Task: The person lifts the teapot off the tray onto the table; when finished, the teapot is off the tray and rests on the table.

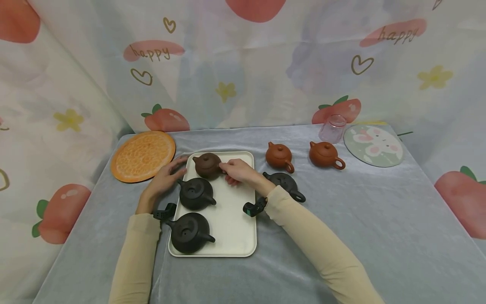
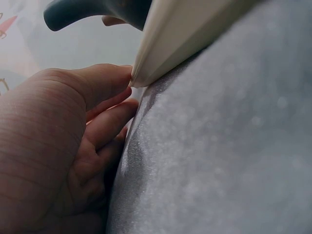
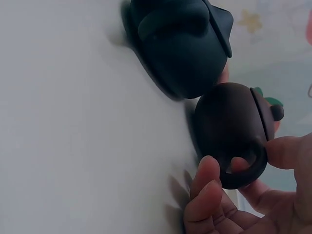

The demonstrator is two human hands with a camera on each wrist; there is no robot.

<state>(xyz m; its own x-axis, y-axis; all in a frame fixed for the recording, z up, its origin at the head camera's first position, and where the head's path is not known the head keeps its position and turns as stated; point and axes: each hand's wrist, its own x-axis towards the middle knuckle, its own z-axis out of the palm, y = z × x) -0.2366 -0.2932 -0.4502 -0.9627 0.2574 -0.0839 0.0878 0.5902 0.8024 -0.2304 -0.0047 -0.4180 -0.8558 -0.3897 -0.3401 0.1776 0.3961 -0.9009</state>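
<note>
On the cream tray (image 1: 235,228), a dark brown teapot (image 1: 207,166) stands at the back left. My right hand (image 1: 239,171) pinches its loop handle; the right wrist view shows thumb and fingers around the handle (image 3: 246,178). Two black teapots (image 1: 195,194) (image 1: 190,233) line the tray's left side, in front of the brown one. Outside the tray's left edge, my left hand (image 1: 165,179) rests on the cloth. In the left wrist view its thumb (image 2: 105,80) touches the tray rim (image 2: 141,68), the other fingers loosely extended below.
Right of the tray is another black teapot (image 1: 284,182), partly behind my right wrist. Two reddish-brown teapots (image 1: 279,156) (image 1: 324,154) stand farther back. A clear glass jar (image 1: 332,129) and a round rabbit mat (image 1: 373,145) are at the back right, a round orange mat (image 1: 143,156) back left.
</note>
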